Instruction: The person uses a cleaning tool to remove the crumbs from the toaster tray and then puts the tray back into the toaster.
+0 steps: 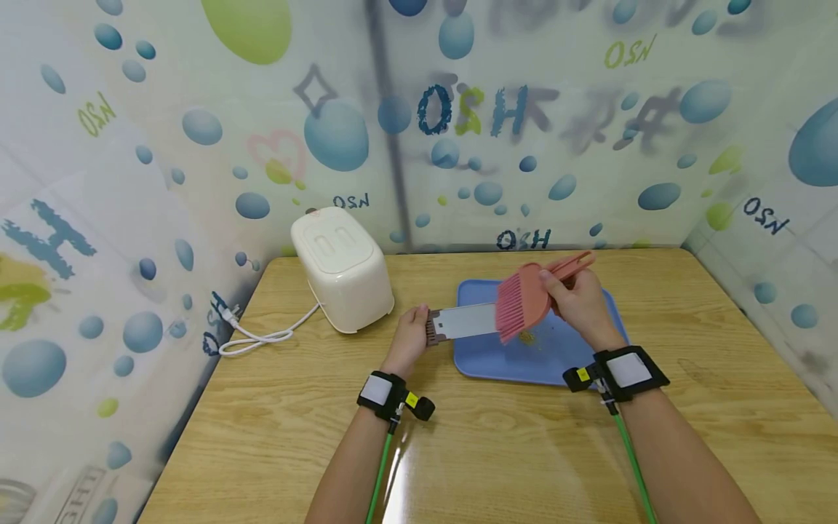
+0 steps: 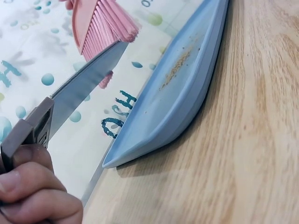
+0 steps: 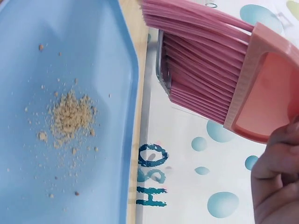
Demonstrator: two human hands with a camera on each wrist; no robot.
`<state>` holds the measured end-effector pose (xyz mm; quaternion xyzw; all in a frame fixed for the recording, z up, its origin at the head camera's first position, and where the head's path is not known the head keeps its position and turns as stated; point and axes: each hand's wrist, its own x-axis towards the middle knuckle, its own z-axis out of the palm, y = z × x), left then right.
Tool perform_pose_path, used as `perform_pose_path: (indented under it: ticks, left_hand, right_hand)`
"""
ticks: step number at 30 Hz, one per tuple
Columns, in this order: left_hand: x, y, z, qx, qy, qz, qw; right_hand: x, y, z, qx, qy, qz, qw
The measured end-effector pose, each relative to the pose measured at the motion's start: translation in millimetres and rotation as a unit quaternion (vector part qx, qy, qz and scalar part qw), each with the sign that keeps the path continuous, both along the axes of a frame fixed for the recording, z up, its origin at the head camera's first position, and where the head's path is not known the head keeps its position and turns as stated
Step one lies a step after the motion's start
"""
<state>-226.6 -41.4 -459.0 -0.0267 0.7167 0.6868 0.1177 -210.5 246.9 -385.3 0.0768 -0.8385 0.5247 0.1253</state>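
In the head view my left hand (image 1: 407, 342) holds a toaster's crumb tray (image 1: 468, 321) by its grey-brown end, the flat metal plate pointing right. My right hand (image 1: 585, 309) grips a pink hand brush (image 1: 537, 295) by its handle, thumb on top. The pink bristles (image 2: 112, 23) meet the far end of the metal plate in the left wrist view. Both are held up above a shallow blue tray (image 1: 481, 364). A small heap of tan crumbs (image 3: 70, 116) lies in the blue tray, with finer bits scattered around it.
A cream-white toaster (image 1: 347, 269) stands at the back left of the wooden table (image 1: 497, 451). Its white cord (image 1: 268, 337) and plug lie looped near the left edge. A patterned sheet with blue drops (image 1: 487, 193) hangs behind the table.
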Motion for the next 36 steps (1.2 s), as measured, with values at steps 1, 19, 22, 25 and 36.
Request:
perform_pose_path:
  ticks: [1, 19, 22, 25, 36]
  left_hand:
    - [0.0, 0.0, 0.1, 0.001, 0.0, 0.0, 1.0]
    - [0.0, 0.0, 0.0, -0.002, 0.003, 0.006, 1.0]
    - [0.0, 0.1, -0.4, -0.003, 0.004, 0.007, 1.0]
    - [0.4, 0.0, 0.1, -0.001, 0.003, 0.01, 0.9999]
    - [-1.2, -0.2, -2.7, -0.003, 0.01, 0.017, 0.9998]
  right_hand:
    - [0.5, -0.3, 0.7, 0.009, 0.002, -0.003, 1.0]
    - [4.8, 1.0, 4.3, 0.069, 0.026, -0.063, 0.9953]
    - [5.6, 0.7, 4.3, 0.067, 0.022, -0.071, 0.995]
    - [5.9, 0.4, 4.2, 0.068, 0.019, -0.077, 0.9945]
    - [4.9, 3.0, -0.2, 0.062, 0.023, -0.09, 0.9937]
